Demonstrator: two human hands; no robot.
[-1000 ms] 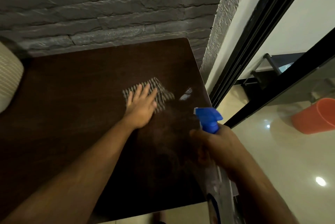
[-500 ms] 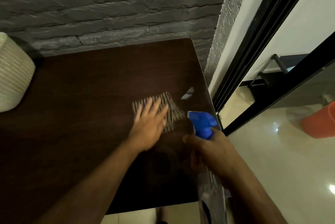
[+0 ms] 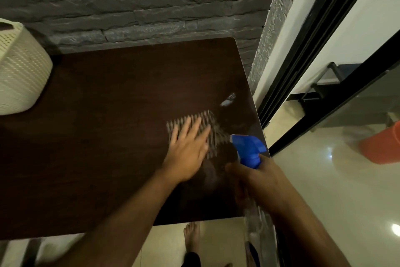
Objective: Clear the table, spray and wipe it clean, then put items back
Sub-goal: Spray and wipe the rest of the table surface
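Moved: left hand (image 3: 187,156), flat on cloth (image 3: 203,130), swept toward bench (image 3: 108,137) right edge. Right hand (image 3: 257,178) grips sprayer (image 3: 249,150). Wiping underway.

A cream perforated basket (image 3: 20,76) stands at the counter's (image 3: 104,115) far left edge — behind it, a grey stone-brick wall (image 3: 134,0). On the glossy floor (image 3: 324,197) to the right — an orange bucket (image 3: 382,147).

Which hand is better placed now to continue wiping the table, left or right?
Left. The left hand already lies flat on the cloth on the table, fingers straight. The right hand is busy gripping the spray bottle near the table's right edge.
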